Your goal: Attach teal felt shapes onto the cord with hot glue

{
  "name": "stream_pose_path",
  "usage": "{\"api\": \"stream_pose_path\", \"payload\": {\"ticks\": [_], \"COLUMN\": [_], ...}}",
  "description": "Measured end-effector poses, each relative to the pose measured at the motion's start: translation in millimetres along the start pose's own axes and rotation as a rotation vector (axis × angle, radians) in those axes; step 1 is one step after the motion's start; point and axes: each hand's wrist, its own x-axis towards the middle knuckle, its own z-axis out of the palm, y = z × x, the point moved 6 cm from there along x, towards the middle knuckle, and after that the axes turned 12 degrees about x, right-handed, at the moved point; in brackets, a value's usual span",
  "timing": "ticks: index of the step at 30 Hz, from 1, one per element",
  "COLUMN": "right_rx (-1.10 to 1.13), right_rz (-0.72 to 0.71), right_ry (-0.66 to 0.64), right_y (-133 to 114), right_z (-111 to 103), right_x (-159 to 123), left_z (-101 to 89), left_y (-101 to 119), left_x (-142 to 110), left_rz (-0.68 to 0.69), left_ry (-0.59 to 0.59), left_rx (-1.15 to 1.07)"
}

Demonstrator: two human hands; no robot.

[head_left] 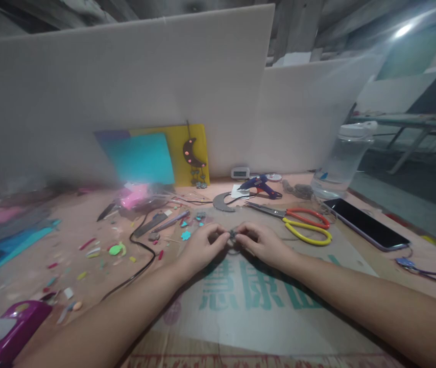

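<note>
My left hand (201, 246) and my right hand (263, 243) meet over a flat cardboard sheet (264, 312) with green printed characters. Both pinch a tiny dark piece (232, 235) between their fingertips; it is too small to name. Just beyond my hands lie a grey crescent cut-out (221, 202) and small teal foam flowers (186, 235). Scissors (298, 223) with red and yellow handles rest to the right of my right hand.
A blue glue gun (259, 186) lies behind the scissors. At right sit a phone (366, 230) and a clear plastic jar (342, 162). Teal and yellow foam sheets (152, 157) lean on white boards. Scraps and a black cable (141, 258) litter the left side; a purple tool (15, 327) is at bottom left.
</note>
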Motion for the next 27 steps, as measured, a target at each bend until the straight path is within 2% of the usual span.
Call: {"api": "stream_pose_path", "payload": {"ticks": [7, 27], "right_rx": [0.009, 0.013], "right_rz": [0.005, -0.024], "right_ry": [-0.014, -0.016], "right_y": [0.8, -1.9], "right_z": [0.6, -0.9], "right_x": [0.6, -0.6], "left_z": [0.3, 1.2], "left_y": [-1.3, -2.1], "left_x": [0.3, 0.1], "left_rz": [-0.012, -0.022], "left_ry": [0.013, 0.001], "left_rx": [0.053, 0.026]}}
